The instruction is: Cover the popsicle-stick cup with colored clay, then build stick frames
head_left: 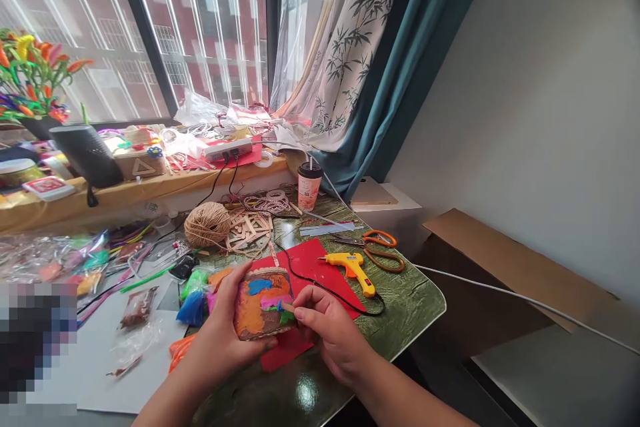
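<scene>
My left hand [225,340] is wrapped round the left and lower edges of a small rectangular panel [253,317], holding it tilted above the table. Orange, blue, pink and green patches cover its brown face, and a pale twisted cord runs along its top and bottom edges. Between the thumb and fingers of my right hand [325,323] is a thin wooden stick [289,307], its tip with a bit of blue at the pink and green patches. A red sheet [313,267] lies beneath and behind the panel.
A yellow glue gun [350,267], orange-handled scissors [383,253], a twine ball [207,223] and a lidded cup [309,187] stand or lie beyond my hands. Bags of coloured clay [193,307] are at the left. A black cable crosses the red sheet. The table edge [425,340] is at the right.
</scene>
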`<state>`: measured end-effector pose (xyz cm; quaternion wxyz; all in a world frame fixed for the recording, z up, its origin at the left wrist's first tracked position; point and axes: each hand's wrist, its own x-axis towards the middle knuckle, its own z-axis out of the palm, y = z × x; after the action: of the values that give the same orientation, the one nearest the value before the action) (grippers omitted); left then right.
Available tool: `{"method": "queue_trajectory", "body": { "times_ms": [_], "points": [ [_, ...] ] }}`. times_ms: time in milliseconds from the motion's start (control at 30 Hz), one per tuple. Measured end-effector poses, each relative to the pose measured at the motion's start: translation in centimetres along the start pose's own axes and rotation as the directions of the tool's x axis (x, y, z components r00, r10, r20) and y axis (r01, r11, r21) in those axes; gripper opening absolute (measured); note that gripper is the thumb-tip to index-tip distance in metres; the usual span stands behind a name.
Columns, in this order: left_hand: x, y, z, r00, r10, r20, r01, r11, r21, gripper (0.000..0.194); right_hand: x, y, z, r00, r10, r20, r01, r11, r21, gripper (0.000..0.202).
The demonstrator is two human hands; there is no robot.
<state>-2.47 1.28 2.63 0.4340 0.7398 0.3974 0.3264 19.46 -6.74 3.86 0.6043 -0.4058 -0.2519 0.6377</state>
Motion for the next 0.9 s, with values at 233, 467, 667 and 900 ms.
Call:
{"method": "queue_trajectory", "body": {
  "times_ms": [233,467,667,900],
  "points": [
    [0.3,1.8,-0.2,0.998,-0.045,-0.051,0.044,0.999,-0.027,0.111,0.2,-2.1,0.4,0.998,-0.061,0.0,0.06,0.984,-0.165,0.053],
    [0.3,2.8,0.2,0.999,-0.008,-0.043,0.012,0.996,0.084,0.097,-0.6,-4.1,1.4,0.998,-0.004,0.057,0.035,0.836,-0.547,0.037],
    [0.5,2.5,0.3,0.998,-0.065,-0.011,0.065,0.997,0.028,0.098,-0.3,-3.4,1.9,0.999,0.031,0.019,-0.015,0.825,-0.566,0.035],
    [0.7,2.0,0.2,0.996,-0.089,0.024,0.09,0.996,-0.029,0.1,0.0,-1.9,0.8,0.997,-0.065,0.048,0.081,0.854,-0.515,0.036]
  ]
}}
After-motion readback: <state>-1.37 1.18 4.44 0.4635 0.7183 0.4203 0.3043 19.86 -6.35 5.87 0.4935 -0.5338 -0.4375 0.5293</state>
